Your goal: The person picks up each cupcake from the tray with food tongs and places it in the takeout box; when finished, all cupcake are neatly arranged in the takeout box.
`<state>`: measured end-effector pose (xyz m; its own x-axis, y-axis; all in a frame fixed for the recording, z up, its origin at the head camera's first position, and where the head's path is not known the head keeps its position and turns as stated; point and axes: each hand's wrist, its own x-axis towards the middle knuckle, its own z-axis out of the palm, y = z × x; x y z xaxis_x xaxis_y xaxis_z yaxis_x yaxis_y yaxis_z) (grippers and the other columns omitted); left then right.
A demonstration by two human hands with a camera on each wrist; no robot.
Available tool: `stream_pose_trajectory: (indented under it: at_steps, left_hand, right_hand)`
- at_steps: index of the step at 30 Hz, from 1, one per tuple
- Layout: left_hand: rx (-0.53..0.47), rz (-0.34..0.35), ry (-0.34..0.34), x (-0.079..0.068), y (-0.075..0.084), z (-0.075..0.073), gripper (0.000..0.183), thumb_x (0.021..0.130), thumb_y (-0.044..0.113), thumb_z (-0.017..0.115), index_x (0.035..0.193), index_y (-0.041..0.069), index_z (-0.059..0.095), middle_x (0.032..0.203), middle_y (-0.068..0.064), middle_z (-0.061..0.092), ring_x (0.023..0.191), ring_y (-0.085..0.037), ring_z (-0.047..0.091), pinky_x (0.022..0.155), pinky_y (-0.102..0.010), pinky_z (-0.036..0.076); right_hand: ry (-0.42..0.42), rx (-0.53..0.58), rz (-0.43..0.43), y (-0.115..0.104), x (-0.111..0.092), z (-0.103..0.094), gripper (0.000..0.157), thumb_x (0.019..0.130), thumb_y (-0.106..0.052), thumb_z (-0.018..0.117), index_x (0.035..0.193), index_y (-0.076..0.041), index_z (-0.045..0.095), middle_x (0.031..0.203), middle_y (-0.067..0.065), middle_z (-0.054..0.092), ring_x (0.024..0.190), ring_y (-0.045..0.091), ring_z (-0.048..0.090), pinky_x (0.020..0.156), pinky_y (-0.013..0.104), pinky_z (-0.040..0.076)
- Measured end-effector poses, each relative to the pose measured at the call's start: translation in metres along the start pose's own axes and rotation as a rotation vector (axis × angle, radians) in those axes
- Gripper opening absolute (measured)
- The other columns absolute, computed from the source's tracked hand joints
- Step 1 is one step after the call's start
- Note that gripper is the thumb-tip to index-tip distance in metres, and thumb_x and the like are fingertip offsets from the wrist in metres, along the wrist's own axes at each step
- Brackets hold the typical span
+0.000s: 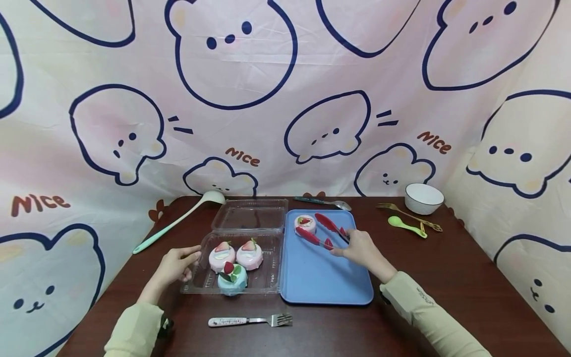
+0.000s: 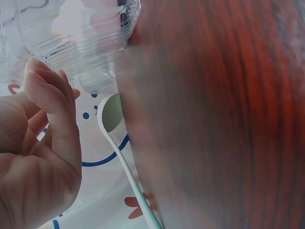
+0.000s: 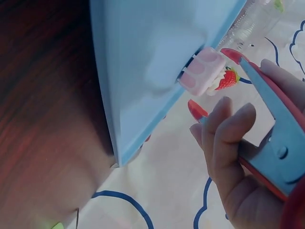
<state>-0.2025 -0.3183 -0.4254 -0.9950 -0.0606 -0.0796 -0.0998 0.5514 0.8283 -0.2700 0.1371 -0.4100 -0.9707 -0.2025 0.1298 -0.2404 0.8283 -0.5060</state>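
My right hand grips a pair of red-tipped metal tongs. Their arms are spread, with the tips on either side of a pink cake topped with a strawberry. That cake sits at the back left of a blue tray. At the left rim of a clear plastic box, my left hand pinches the edge between fingers and thumb. Inside the box stand two pink cakes, a left one and a right one, and a blue cake in front.
The box's lid lies folded back. A fork lies in front. Behind left is a ladle; a spoon lies behind the tray. At the right are a white bowl, gold fork and green spoon.
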Motion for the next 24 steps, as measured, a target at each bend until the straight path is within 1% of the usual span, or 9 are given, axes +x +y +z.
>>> stream_pose_trajectory:
  at_steps: [4, 8, 14, 20, 24]
  left_hand:
    - [-0.001, -0.001, 0.000, 0.0003, -0.0008, 0.0002, 0.045, 0.093, 0.021, 0.051, 0.131, -0.002, 0.045, 0.073, -0.008, 0.056, 0.045, -0.015, 0.050, 0.044, -0.027, 0.046]
    - [-0.002, -0.006, 0.003, 0.0012, -0.0017, 0.0002, 0.044, 0.094, 0.021, 0.051, 0.131, -0.002, 0.045, 0.073, -0.008, 0.056, 0.045, -0.015, 0.050, 0.044, -0.027, 0.046]
    - [0.002, -0.005, 0.010, 0.0018, -0.0012, -0.0003, 0.043, 0.094, 0.020, 0.051, 0.131, -0.002, 0.046, 0.074, -0.008, 0.056, 0.045, -0.015, 0.050, 0.044, -0.026, 0.046]
    - [-0.016, -0.004, -0.001, 0.0006, 0.0005, 0.0009, 0.045, 0.093, 0.021, 0.052, 0.130, -0.004, 0.045, 0.074, -0.008, 0.057, 0.045, -0.015, 0.050, 0.044, -0.027, 0.046]
    - [-0.022, -0.011, 0.003, 0.0001, 0.0013, 0.0010, 0.045, 0.093, 0.021, 0.052, 0.130, -0.004, 0.046, 0.073, -0.008, 0.056, 0.045, -0.015, 0.050, 0.044, -0.027, 0.046]
  right_hand:
    - [0.000, 0.015, 0.009, 0.0003, -0.0002, 0.0022, 0.055, 0.067, -0.033, 0.079, 0.101, 0.005, 0.059, 0.050, 0.004, 0.039, 0.040, 0.013, 0.030, 0.040, 0.022, 0.026]
    - [0.002, 0.028, 0.002, 0.0003, 0.0006, 0.0036, 0.054, 0.067, -0.033, 0.079, 0.100, 0.005, 0.060, 0.049, 0.004, 0.038, 0.040, 0.013, 0.030, 0.040, 0.022, 0.026]
    - [-0.006, 0.031, -0.002, -0.0007, 0.0014, 0.0057, 0.051, 0.068, -0.034, 0.079, 0.096, 0.004, 0.060, 0.049, 0.004, 0.040, 0.040, 0.013, 0.031, 0.040, 0.022, 0.027]
    - [-0.022, 0.039, 0.013, 0.0002, 0.0007, 0.0069, 0.051, 0.069, -0.034, 0.078, 0.098, 0.004, 0.059, 0.053, 0.005, 0.043, 0.043, 0.015, 0.038, 0.040, 0.022, 0.030]
    - [-0.023, 0.041, 0.007, -0.0001, 0.0002, 0.0065, 0.050, 0.070, -0.033, 0.077, 0.098, 0.004, 0.059, 0.055, 0.005, 0.045, 0.044, 0.016, 0.040, 0.041, 0.022, 0.032]
